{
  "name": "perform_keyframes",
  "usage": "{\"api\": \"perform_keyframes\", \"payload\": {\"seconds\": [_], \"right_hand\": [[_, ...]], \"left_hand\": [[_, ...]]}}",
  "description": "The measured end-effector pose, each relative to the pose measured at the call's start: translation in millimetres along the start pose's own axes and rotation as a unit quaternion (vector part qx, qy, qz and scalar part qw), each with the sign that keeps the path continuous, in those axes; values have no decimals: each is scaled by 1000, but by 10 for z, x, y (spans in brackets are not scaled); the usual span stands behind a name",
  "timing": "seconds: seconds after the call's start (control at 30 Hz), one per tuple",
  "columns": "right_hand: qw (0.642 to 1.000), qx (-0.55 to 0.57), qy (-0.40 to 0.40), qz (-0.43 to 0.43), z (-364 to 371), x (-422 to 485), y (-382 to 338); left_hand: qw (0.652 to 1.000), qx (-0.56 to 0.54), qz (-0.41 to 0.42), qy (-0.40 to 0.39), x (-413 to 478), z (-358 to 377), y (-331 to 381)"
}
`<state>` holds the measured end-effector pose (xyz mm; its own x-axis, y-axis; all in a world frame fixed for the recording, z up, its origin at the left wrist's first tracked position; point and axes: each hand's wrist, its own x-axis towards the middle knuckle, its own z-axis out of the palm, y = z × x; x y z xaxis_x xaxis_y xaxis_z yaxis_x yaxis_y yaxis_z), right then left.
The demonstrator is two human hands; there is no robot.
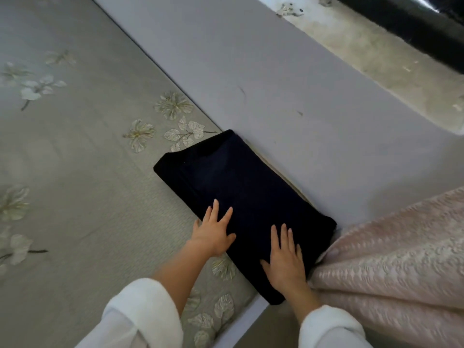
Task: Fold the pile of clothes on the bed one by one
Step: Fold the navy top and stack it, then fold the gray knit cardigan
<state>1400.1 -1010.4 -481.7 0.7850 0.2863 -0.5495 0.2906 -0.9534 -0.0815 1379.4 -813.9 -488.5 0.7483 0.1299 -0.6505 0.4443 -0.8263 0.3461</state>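
Note:
A dark navy garment (241, 192), folded into a neat rectangle, lies on the bed at the border between the grey floral bedspread (75, 172) and a plain lavender sheet (251, 71). My left hand (213, 232) rests flat on the garment's near left edge with its fingers spread. On the garment's near right part my right hand (286, 257) presses flat, fingers straight. Both arms wear white sleeves.
A pink textured fabric (396, 259) lies bunched at the right, touching the folded garment's corner. Beyond the lavender sheet a pale floor strip (376, 51) and a black object (414, 23) show at the top right.

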Motion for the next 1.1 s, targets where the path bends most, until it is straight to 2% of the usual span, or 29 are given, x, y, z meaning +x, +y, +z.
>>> {"api": "perform_keyframes", "payload": {"seconds": [0.1, 0.2, 0.3, 0.53, 0.77, 0.93, 1.1], "right_hand": [[999, 35, -32, 6, -123, 26, -107], [996, 86, 16, -32, -300, -6, -307], [991, 84, 60, -88, -367, -134, -589], [972, -5, -25, -232, -261, -819, -1821], [923, -57, -57, -376, 210, -2207, -3078], [878, -88, -69, -466, 753, -3433, -3797], [819, -158, -106, -541, 1481, -4707, -4345]], "left_hand": [[997, -70, 1, 19, -161, -119, -49], [988, -124, -20, 93, -450, -164, -190], [978, -159, -62, 119, -863, -112, -396], [939, -220, -201, 173, -2180, -85, -1263], [864, -276, -309, 286, -3975, 464, -2174], [803, -309, -374, 346, -5412, 1254, -2725], [723, -362, -459, 368, -6757, 2171, -3102]]}}
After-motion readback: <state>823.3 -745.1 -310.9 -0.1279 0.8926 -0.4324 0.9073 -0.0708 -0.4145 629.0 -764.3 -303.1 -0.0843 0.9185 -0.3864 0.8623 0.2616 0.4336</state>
